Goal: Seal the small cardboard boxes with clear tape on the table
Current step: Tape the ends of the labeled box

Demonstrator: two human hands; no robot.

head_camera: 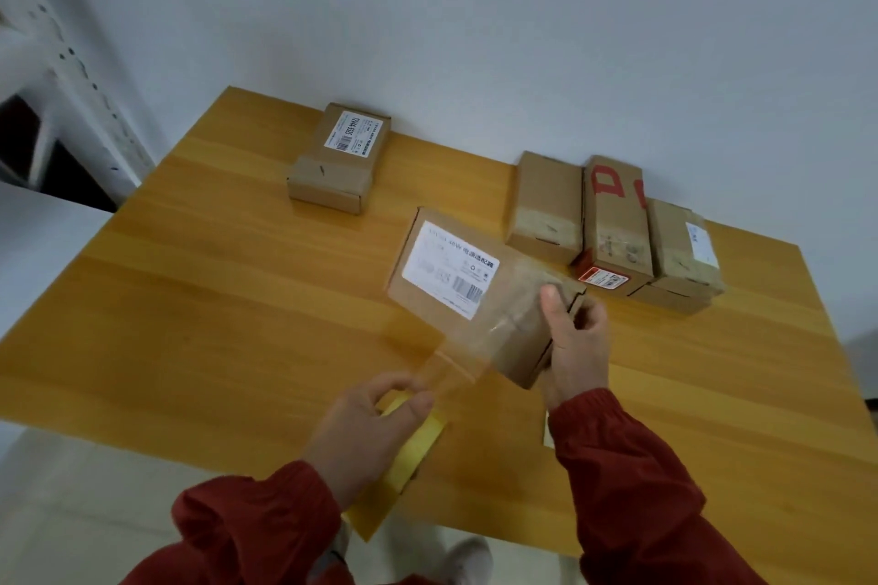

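A: Where was the box under work?

B: The held box [475, 295] was seen lifted above the middle of the counter [237, 299]. It was tilted, with its white label [451, 268] turned up and to the left. It was gripped at its right end by the right hand [575, 347], thumb laid on the top face and fingers curled round the far side.

A: And the tape?

B: A strip of clear tape [468, 356] was noted, stretched from the box's near end down to the left hand [375, 423]. Part of it was laid over the top face beside the label.

A: State of the left hand?

B: Its fingers were closed round a yellow item [418, 447] that was blurred. Whether this was a roll or a dispenser could not be told. It was held low, by the counter's near edge.

A: Other boxes?

B: One labelled box [337, 157] was recorded alone at far left, close to the wall. Three more were set side by side at far right: a plain box [546, 209], a red-marked box [613, 223] and a small-labelled box [684, 247], each just beside the next. Red sleeves [632, 466] were worn on both arms.
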